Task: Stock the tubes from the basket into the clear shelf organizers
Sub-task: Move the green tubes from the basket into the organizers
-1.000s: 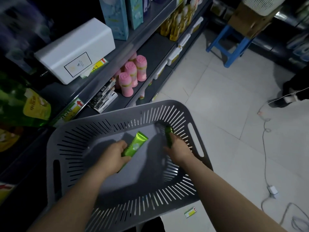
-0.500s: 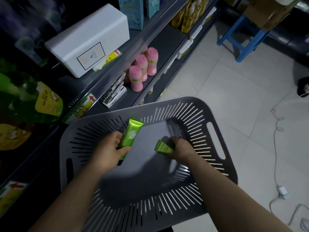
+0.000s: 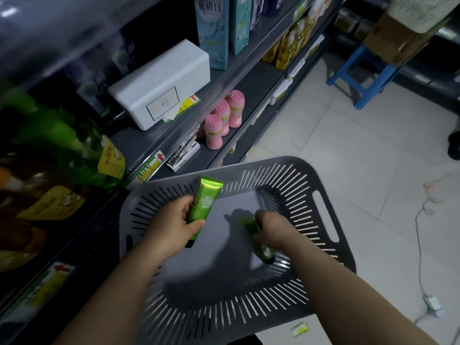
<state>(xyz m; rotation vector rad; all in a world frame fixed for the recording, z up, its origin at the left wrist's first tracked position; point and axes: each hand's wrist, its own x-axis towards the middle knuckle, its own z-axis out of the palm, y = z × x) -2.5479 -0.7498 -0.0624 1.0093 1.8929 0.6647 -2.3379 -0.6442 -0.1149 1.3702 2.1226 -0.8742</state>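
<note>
Head view: both of my hands are inside the grey slotted basket (image 3: 301,192).

Left hand (image 3: 171,222): curled around the lower part of a green tube (image 3: 203,204) printed "Chamomile". The fingers wrap one side and the thumb presses the other. The tube's flat crimped end points up and away from me, overlapping the basket's far wall. Its dark cap end shows below my palm.

Right hand (image 3: 275,229): fingers closed on a second green tube (image 3: 260,245), which is blurred. This tube slants with its dark cap end toward me, low over the basket floor. I cannot tell whether it touches the floor. The two tubes are near each other but apart.

Surroundings: the basket sits just beside dark store shelving (image 3: 231,78) on my left.
- A white box (image 3: 161,83) lies on a middle shelf.
- Tall teal cartons (image 3: 211,31) stand beyond the box on the same shelf.
- Three pink bottles (image 3: 220,125) with rose-shaped tops stand in a row on the shelf below.
- A green bottle (image 3: 62,145) with a yellow label is at the far left, blurred.

On the pale tiled floor (image 3: 348,158) to my right:
- A blue stool (image 3: 358,78) stands well beyond the basket.
- A white cable with an adapter (image 3: 433,305) trails along the right edge.
- A small green-and-white packet (image 3: 300,328) lies just beside the basket's near edge.
</note>
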